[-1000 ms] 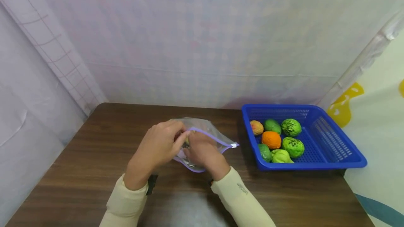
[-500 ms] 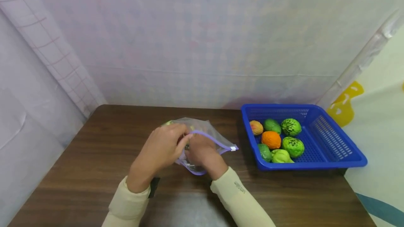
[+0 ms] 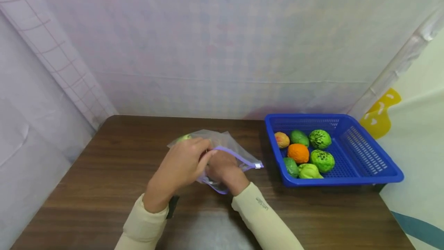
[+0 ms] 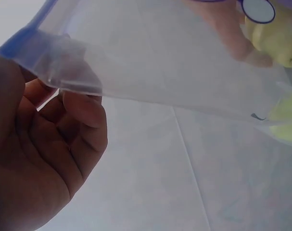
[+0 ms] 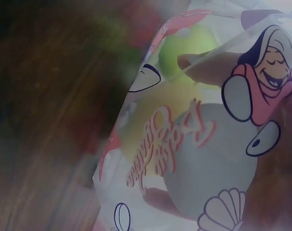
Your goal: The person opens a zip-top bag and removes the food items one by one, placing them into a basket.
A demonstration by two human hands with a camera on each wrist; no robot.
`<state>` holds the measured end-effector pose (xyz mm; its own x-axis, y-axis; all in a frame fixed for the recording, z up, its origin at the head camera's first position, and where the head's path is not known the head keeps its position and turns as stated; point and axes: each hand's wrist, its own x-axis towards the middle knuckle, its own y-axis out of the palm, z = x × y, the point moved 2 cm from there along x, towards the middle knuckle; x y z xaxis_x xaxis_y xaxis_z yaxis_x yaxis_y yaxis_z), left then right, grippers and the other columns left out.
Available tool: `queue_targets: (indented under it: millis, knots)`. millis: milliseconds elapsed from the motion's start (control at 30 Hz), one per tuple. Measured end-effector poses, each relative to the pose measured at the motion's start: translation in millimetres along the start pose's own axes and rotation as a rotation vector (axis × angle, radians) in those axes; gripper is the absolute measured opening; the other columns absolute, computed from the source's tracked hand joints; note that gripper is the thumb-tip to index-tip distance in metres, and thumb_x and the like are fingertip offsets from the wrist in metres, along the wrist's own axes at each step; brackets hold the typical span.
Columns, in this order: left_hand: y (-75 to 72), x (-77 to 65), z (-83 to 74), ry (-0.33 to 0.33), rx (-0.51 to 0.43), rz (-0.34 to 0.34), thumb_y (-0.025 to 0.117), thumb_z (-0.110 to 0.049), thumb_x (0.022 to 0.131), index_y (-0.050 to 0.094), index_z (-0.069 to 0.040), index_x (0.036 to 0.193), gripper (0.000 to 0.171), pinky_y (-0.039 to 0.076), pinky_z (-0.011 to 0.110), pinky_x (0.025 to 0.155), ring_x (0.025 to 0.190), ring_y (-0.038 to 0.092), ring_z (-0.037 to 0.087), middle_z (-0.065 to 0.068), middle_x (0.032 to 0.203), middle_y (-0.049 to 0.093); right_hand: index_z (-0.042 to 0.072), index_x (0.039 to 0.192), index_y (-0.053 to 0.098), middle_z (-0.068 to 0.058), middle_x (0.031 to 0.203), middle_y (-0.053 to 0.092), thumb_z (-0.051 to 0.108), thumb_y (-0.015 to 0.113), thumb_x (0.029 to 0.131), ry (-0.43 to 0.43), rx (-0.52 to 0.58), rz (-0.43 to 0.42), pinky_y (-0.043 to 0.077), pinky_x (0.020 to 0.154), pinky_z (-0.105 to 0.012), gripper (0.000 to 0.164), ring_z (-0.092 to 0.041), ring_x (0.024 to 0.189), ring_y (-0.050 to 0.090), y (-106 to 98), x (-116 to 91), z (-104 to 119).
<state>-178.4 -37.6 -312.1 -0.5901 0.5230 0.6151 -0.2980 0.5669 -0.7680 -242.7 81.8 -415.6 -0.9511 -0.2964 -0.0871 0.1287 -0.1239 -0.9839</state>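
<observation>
A clear zip bag [image 3: 225,139] with a purple seal and a white slider stands over the table, its mouth towards me. My left hand [image 3: 184,159] pinches the bag's edge between thumb and fingers; in the left wrist view the curled fingers [image 4: 88,113] hold the film. My right hand [image 3: 222,165] reaches in through the mouth, its fingers mostly hidden. Through the printed film in the right wrist view, its fingers lie around a yellow pear [image 4: 275,41]. A light green fruit [image 3: 185,138] is at the bag's far left, and a grey-white round shape [image 5: 213,163] overlaps the pear.
A blue plastic basket [image 3: 374,157] stands to the right on the brown wooden table [image 3: 86,188]. Its left half holds an orange [image 3: 298,153] and several green fruits [image 3: 320,139]. Pale cloth [image 3: 222,57] hangs behind the table.
My right hand has gone slightly deeper into the bag. My left hand has shifted slightly right and down along the bag's mouth, and the green fruit at the far left has come into sight.
</observation>
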Motion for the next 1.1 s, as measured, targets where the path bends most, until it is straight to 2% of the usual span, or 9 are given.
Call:
queue_targets:
  millis: [233, 500, 900, 1100]
  knots:
    - [-0.6, 0.3, 0.6, -0.026, 0.0, 0.014, 0.071, -0.013, 0.088, 0.069, -0.008, 0.08, 0.009, 0.052, 0.036, 0.058, 0.063, 0.055, 0.012, 0.0, 0.071, 0.065, 0.014, 0.105, 0.073, -0.003, 0.097, 0.075, 0.03, 0.064, 0.085, -0.01, 0.011, 0.0, 0.057, 0.063, -0.041, 0.027, -0.022, 0.081, 0.066, 0, 0, 0]
    - [-1.4, -0.7, 1.5, -0.059, 0.005, 0.023, 0.07, -0.016, 0.089, 0.07, -0.011, 0.08, 0.011, 0.048, 0.033, 0.053, 0.059, 0.051, 0.01, -0.003, 0.068, 0.062, 0.01, 0.098, 0.068, -0.005, 0.091, 0.07, 0.011, 0.064, 0.084, 0.058, 0.021, 0.055, 0.056, 0.058, -0.039, 0.014, -0.02, 0.072, 0.061, -5, -6, 2]
    - [-4.5, -2.3, 3.8, -0.096, -0.013, 0.03, 0.07, -0.017, 0.09, 0.07, -0.011, 0.081, 0.01, 0.047, 0.034, 0.05, 0.059, 0.05, 0.011, -0.003, 0.07, 0.062, 0.012, 0.111, 0.067, -0.004, 0.101, 0.071, 0.012, 0.074, 0.076, 0.006, -0.026, 0.03, 0.057, 0.065, -0.038, 0.036, -0.02, 0.08, 0.062, -13, -12, 4]
    - [-5.5, -2.9, 4.3, -0.103, -0.014, 0.03, 0.07, -0.015, 0.09, 0.07, -0.011, 0.081, 0.01, 0.047, 0.033, 0.05, 0.059, 0.05, 0.011, -0.003, 0.071, 0.063, 0.012, 0.111, 0.066, -0.003, 0.101, 0.07, 0.011, 0.078, 0.069, -0.035, -0.066, 0.021, 0.057, 0.065, -0.037, 0.044, -0.02, 0.081, 0.062, -14, -13, 6]
